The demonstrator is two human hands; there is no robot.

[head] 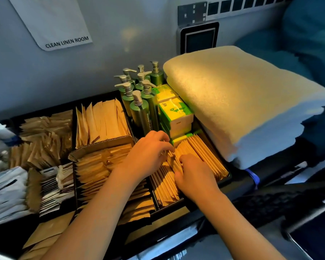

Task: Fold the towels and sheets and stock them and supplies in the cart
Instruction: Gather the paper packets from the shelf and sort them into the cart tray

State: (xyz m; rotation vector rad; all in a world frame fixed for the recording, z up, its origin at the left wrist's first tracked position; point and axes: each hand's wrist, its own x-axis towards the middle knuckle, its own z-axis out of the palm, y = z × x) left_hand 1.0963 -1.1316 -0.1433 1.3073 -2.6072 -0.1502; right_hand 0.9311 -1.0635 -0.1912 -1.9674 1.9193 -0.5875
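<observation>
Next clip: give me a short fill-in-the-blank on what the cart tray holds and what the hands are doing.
1. Both hands, left hand and right hand, work in a row of brown paper ____.
2. The pump bottles are ____ in colour.
3. The sign reads CLEAN ____ ROOM.
4. Right of the tissue packs lies a folded ____.

Missing: packets; green; LINEN; towel

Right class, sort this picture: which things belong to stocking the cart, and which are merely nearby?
Belong to the job:
left hand
right hand
brown paper packets
pump bottles
tissue packs
folded towels

Merely nearby:
wall sign
wall screen
</observation>
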